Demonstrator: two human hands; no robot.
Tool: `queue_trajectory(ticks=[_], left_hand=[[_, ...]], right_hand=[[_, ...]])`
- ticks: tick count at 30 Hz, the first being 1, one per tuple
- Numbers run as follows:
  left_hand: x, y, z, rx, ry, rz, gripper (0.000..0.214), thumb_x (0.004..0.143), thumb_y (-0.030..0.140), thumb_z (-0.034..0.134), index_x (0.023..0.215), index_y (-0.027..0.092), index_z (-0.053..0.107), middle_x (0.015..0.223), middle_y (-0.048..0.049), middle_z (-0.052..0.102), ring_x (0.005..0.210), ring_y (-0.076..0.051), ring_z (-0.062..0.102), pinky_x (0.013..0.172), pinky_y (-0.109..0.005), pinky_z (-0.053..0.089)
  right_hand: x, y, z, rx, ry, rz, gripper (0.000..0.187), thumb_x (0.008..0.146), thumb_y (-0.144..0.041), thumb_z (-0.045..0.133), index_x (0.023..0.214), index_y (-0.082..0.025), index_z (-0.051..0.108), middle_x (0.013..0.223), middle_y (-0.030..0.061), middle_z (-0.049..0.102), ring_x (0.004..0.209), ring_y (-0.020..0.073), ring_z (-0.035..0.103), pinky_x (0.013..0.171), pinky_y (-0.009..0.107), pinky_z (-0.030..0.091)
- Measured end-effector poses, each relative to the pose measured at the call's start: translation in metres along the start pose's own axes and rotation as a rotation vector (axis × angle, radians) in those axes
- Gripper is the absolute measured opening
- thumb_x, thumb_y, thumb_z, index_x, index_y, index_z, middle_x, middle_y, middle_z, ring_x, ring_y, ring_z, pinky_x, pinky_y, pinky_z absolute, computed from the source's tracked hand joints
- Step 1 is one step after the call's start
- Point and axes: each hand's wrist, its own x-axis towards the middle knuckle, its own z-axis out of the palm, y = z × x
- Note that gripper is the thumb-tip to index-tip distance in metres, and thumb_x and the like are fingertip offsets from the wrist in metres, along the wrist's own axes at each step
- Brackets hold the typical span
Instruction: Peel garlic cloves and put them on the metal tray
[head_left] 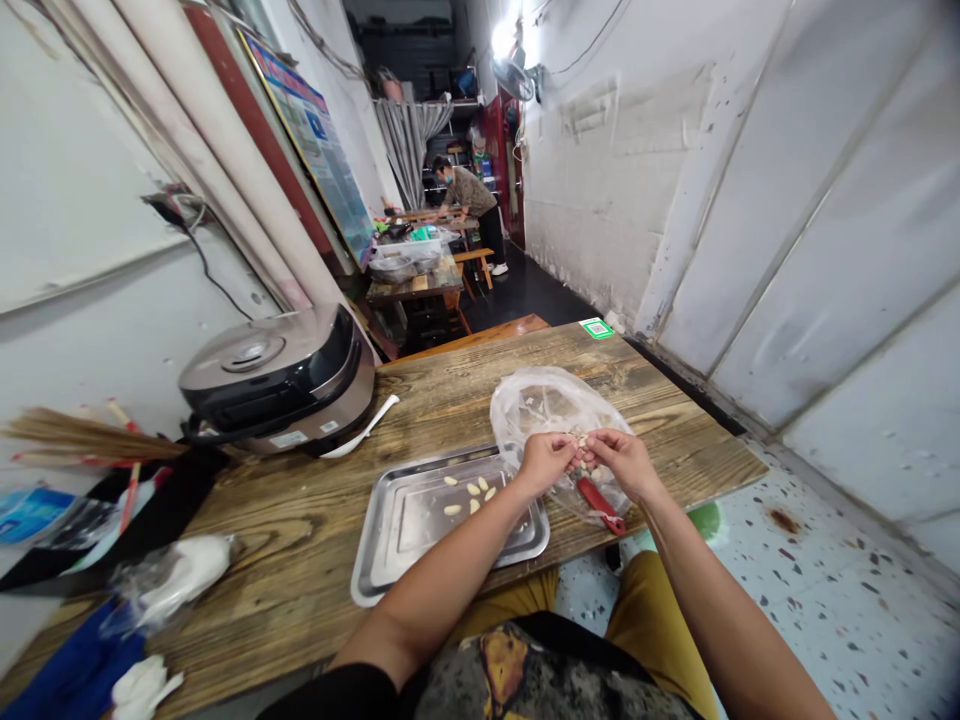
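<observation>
My left hand (549,460) and my right hand (621,460) meet over a clear plastic bag (534,395). Pinched between the fingertips of both is a small pale garlic clove (581,440), mostly covered by the fingers. Below them, a red handle (600,505) lies on the bag near the table's front edge; whatever it belongs to is hidden. To the left, partly under my left forearm, a metal tray (375,540) holds several peeled garlic cloves (451,510). Small pale pieces show inside the bag beneath my hands.
A rice cooker (281,375) stands at the wooden table's back left, with a white spoon (364,428) beside it. Chopsticks (97,437), a bagged white bundle (184,580) and blue cloth (79,665) occupy the left end. Farther back, a person (472,195) bends over another table.
</observation>
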Motion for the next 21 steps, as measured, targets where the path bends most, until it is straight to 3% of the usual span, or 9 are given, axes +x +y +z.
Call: queue_trajectory(ticks=[10,18,21], left_hand=[[-0.0011,0.0038,-0.0002,0.271,0.044,0.139,0.023,0.074,0.026,0.051,0.071,0.010,0.068,0.056,-0.0018,0.061,0.047,-0.009,0.050,0.046,-0.019,0.037],[0.0028,0.0006,0.0026,0.087,0.122,0.060,0.022,0.069,0.029,0.056,0.075,0.011,0.067,0.062,-0.0020,0.063,0.048,-0.009,0.051,0.049,-0.020,0.040],[0.0081,-0.0016,-0.0013,0.245,0.218,0.037,0.023,0.071,0.031,0.054,0.070,0.012,0.066,0.060,-0.0018,0.062,0.049,-0.010,0.052,0.050,-0.021,0.041]], right_hand=[[-0.0041,-0.0049,-0.0025,0.130,-0.022,0.044,0.027,0.059,-0.034,0.077,0.077,-0.016,0.069,0.065,0.0013,0.066,0.055,0.0110,0.058,0.057,0.024,0.049],[-0.0093,-0.0040,0.0053,0.431,-0.041,0.125,0.019,0.063,-0.023,0.076,0.077,-0.014,0.068,0.065,-0.0006,0.064,0.053,0.0045,0.055,0.053,0.013,0.048],[-0.0089,-0.0038,0.0045,0.500,-0.025,0.153,0.017,0.065,-0.021,0.075,0.078,-0.015,0.067,0.068,-0.0008,0.064,0.054,0.0038,0.056,0.052,0.011,0.049]])
